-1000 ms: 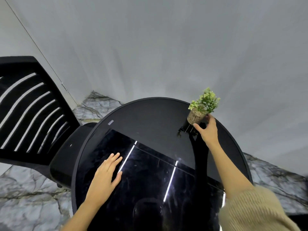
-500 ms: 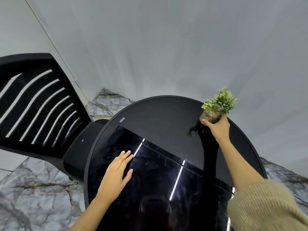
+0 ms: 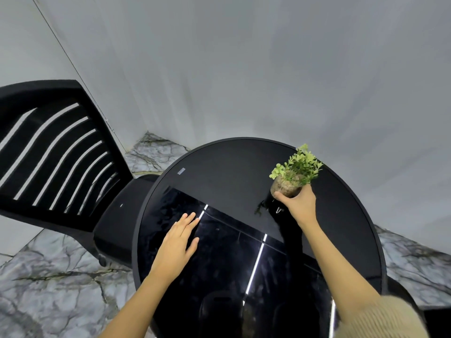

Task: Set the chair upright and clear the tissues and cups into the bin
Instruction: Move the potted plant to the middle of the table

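glossy black table (image 3: 219, 181), marble-veined floor (image 3: 48, 276)

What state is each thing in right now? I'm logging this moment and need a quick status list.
Chair: upright, seat tucked against the table.
Table: round, glossy black, no tissues or cups visible on it.
Potted plant: tilted, gripped at its pot, seemingly lifted off the table.
Right hand: closed around the pot.
Left hand: open, flat, palm down on the tabletop.

chair (image 3: 56, 152) back cropped left, pot (image 3: 284, 187) base hidden
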Tool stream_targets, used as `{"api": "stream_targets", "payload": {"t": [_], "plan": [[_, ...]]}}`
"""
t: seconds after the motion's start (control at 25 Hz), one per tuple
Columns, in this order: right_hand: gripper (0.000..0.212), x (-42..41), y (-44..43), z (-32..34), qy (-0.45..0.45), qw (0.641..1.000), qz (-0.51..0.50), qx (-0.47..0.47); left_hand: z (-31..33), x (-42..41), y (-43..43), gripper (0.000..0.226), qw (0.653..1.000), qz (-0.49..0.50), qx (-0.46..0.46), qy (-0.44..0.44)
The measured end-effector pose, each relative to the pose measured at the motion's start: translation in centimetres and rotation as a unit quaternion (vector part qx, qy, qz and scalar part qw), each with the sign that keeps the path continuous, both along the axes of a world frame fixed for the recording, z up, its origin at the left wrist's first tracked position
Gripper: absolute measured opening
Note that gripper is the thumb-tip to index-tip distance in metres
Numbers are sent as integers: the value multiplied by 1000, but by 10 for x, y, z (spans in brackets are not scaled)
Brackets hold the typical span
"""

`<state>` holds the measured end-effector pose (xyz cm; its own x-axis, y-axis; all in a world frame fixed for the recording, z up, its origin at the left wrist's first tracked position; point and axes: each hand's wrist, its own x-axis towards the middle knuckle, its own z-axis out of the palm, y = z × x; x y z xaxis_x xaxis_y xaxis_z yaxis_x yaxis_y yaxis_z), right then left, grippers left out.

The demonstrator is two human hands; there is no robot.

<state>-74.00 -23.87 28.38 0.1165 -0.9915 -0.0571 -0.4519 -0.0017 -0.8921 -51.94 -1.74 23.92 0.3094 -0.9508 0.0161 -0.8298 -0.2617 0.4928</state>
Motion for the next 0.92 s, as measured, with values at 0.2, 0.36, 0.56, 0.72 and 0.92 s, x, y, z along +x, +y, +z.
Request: {"api": "stream_targets", "payload": {"t": [0.2,0.36,0.56,0.72,0.92], "plan": [[62,9,57,0,-14,998,52,25,-1,-2,2,59,1000,0,5,-3],[55,9,94,2,-25,996,71,41,1,-4,4,52,1000,0,1,-9],[54,7,124,2,-13,994,97,45,-1,-3,5,56,1000,0,-2,-23],[55,8,132,-1,-19,992,110,54,0,-5,3,46,1000,7,-12,-7],[59,9,136,-7,-35,991,109,65,1,-7,5,46,1000,10,-11,4]]}}
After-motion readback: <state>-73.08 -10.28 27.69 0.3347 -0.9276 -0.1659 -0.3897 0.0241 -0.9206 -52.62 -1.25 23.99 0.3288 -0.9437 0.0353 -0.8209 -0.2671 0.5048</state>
